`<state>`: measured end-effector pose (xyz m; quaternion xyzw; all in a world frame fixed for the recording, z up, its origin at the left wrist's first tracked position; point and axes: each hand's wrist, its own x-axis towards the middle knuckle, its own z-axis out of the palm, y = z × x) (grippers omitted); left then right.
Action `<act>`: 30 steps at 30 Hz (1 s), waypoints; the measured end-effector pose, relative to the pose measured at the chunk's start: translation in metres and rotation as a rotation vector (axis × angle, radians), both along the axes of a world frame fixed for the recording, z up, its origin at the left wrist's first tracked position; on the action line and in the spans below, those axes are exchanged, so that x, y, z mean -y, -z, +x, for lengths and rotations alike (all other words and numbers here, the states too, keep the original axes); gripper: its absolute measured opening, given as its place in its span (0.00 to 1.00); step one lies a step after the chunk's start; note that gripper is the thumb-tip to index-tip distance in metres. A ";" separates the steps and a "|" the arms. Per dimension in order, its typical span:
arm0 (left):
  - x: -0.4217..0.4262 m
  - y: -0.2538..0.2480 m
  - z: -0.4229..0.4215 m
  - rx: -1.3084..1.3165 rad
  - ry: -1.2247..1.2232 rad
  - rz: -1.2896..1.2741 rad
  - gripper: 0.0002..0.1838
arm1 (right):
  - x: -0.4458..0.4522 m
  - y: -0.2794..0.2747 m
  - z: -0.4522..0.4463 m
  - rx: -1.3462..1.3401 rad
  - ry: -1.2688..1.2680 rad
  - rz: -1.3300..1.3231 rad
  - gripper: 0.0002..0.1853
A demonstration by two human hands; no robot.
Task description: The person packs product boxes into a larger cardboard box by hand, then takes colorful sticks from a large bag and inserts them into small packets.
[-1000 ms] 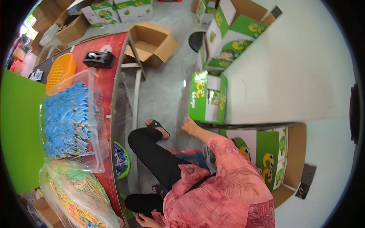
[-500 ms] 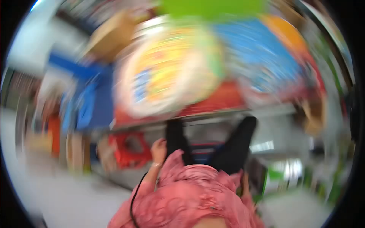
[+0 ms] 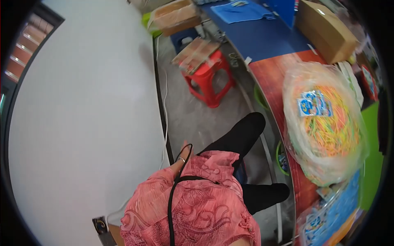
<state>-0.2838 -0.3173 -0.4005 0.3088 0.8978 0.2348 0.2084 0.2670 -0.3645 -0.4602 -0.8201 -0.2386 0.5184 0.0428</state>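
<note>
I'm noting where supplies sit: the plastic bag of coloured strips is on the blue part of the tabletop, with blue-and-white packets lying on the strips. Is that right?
The tabletop colour is wrong: the head view shows the plastic bag on the red part of the tabletop. The blue-and-white packets do lie on the coloured strips.

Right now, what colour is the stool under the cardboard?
Red stool, brown cardboard on top; the head view shows it best.
</note>
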 end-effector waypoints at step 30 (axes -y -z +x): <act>0.119 -0.014 0.098 0.304 -1.087 -0.959 0.38 | -0.214 -0.135 -0.016 0.187 -0.238 0.233 0.19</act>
